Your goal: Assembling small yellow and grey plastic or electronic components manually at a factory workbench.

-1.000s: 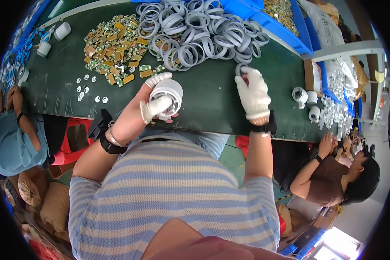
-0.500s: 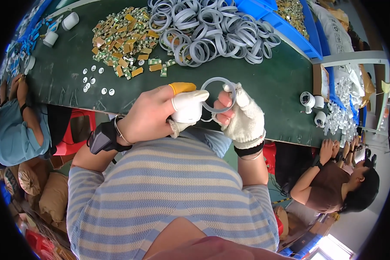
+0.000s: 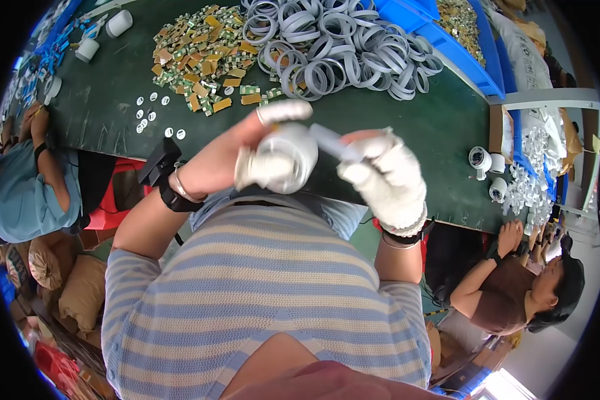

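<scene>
White housing (image 3: 301, 150) is in LH (image 3: 239, 143), held just above near edge of green table (image 3: 440, 143), in front of the striped top (image 3: 267, 267). LH fingers clamped on it: thumb at lower side, index arched over the top, both w/ white covers; back of hand bare. Housing is motion-blurred, so inner detail n/a.

RH (image 3: 390, 175), in white knit glove, has thumb + fingers pinched on a pale ring (image 3: 332, 142). Ring is approx edge-on, tilted, its far end pointing at upper R side of housing. Blurred too; can't tell if ring + housing touch or are just beside each other.

On table, beyond the hands: big heap of grey rings (image 3: 343, 57), w/ pile of small green/tan boards (image 3: 197, 57) to its L. Few round white discs (image 3: 169, 132) loose nearer LH, well apart from the housing. Far L: two white cups (image 3: 119, 24) + blue bits (image 3: 57, 57). R end: a few more white housings (image 3: 479, 158) next to clear plastic pcs (image 3: 532, 163). Blue bin (image 3: 457, 50) behind, R of ring heap.

Co-workers both sides: teal top (image 3: 30, 200) on L, brown top (image 3: 503, 300) on R, hands at table edge.
</scene>
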Tool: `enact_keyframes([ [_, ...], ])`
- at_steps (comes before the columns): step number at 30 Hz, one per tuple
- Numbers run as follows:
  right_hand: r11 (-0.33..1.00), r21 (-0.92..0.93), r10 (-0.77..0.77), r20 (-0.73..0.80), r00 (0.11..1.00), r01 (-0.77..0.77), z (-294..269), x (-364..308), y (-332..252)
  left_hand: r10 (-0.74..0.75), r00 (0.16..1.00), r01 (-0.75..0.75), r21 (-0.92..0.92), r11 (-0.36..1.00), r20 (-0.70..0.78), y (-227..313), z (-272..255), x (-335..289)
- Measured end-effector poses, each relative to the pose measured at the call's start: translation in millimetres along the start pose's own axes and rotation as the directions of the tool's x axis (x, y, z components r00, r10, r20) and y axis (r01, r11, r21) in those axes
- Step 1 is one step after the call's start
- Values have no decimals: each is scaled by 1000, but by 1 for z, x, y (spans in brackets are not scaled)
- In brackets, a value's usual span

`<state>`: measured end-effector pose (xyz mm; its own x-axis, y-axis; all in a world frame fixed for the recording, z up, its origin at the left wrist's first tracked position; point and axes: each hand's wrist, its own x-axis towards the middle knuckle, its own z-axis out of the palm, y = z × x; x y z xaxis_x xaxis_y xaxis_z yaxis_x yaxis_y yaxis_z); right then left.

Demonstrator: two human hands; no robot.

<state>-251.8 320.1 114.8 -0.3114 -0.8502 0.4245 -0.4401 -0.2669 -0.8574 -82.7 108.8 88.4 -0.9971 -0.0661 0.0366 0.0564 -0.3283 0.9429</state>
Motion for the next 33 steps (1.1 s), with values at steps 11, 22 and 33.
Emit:
enact_keyframes([
  [11, 729, 494, 526, 39, 850, -474, 26, 0, -23, -206, 978, 201, -377, 904, 27, -7, 11, -5],
  [22, 686, 538, 558, 42, 829, -490, 28, -3, -22, -99, 993, 78, -288, 954, -58, -15, 16, -8],
  [33, 919, -77, 359, -250, 899, -388, 35, -3, -11, -19, 995, 1, -176, 984, -101, -27, 16, -6],
])
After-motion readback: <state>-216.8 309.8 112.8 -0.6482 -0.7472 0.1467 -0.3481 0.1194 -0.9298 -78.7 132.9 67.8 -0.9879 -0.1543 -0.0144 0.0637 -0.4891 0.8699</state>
